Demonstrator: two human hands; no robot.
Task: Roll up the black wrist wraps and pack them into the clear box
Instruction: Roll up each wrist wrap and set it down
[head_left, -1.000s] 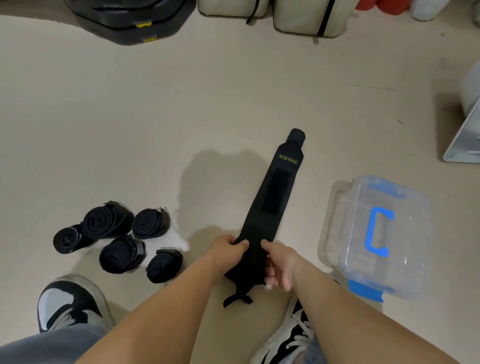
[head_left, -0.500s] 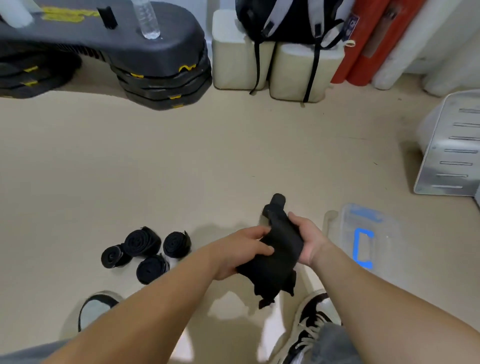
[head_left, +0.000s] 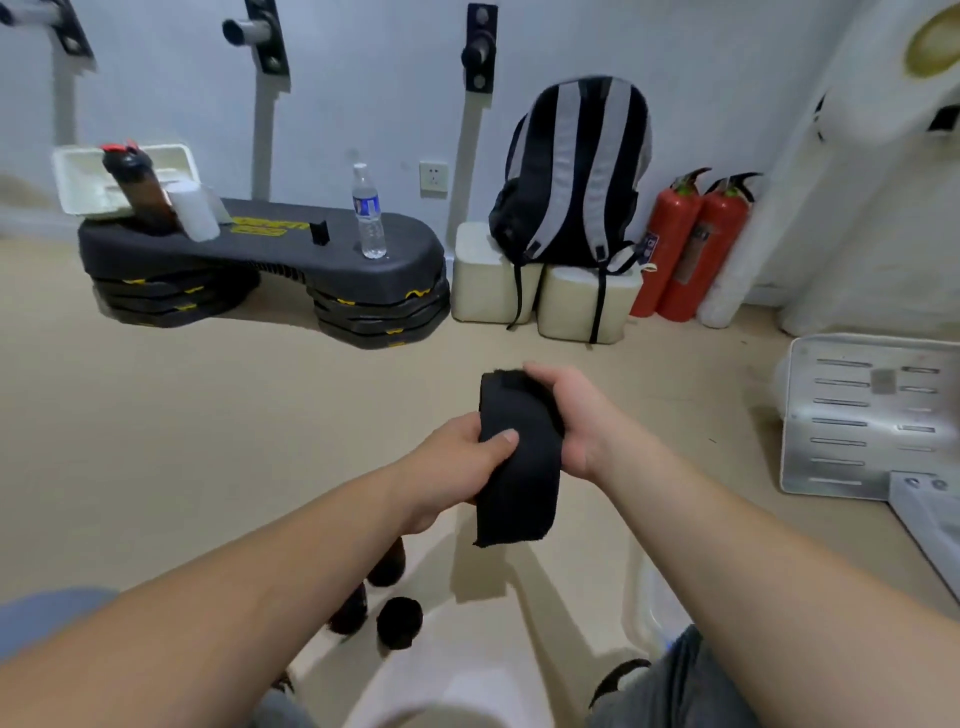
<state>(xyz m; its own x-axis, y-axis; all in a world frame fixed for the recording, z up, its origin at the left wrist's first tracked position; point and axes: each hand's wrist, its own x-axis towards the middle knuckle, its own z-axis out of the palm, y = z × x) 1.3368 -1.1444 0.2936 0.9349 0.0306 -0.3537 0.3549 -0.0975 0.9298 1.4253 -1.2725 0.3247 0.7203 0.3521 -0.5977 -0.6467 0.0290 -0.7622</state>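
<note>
Wrist wrap (head_left: 519, 457), flat on the floor a second ago, is now lifted, tail hanging free. My left hand (head_left: 457, 467) pinches its middle; my right hand (head_left: 576, 421) curls round the top end. Judgement: rolling starts mid-air. Finished rolls (head_left: 399, 621) wait on the floor below.

left hand (head_left: 457, 462) + right hand (head_left: 576, 421) grip black wrist wrap (head_left: 519, 467) | raised above floor (head_left: 208, 441)

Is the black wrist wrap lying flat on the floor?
No, the left hand and right hand hold the wrist wrap up above the floor.
</note>
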